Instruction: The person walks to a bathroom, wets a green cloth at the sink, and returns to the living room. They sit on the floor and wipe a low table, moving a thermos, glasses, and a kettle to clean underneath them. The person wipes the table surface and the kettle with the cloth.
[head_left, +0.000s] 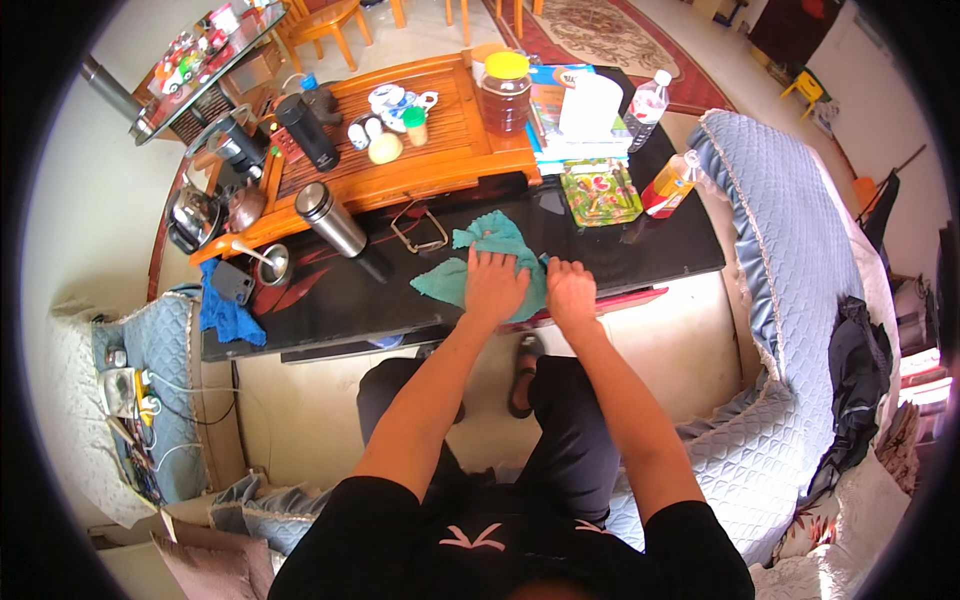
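A teal cloth (442, 283) lies crumpled on the black tabletop (637, 259), near its front edge. My left hand (495, 286) rests on the cloth, palm down with the fingers spread. At the cloth's right side is my right hand (571, 291), its fingers curled; a small bit of teal shows beside its fingertips, and whether it grips the cloth is hidden. Beyond the cloth, to the left, lie eyeglasses (421, 244). A steel thermos (331, 219) stands further left.
Behind is a wooden tea tray (375, 187) with a teapot and black flask. A patterned green tray (602, 199), juice bottle (670, 187) and lidded jar (505, 97) stand to the right. A ladle in a metal bowl (274, 268), phone (232, 283) and blue cloth (234, 322) are left.
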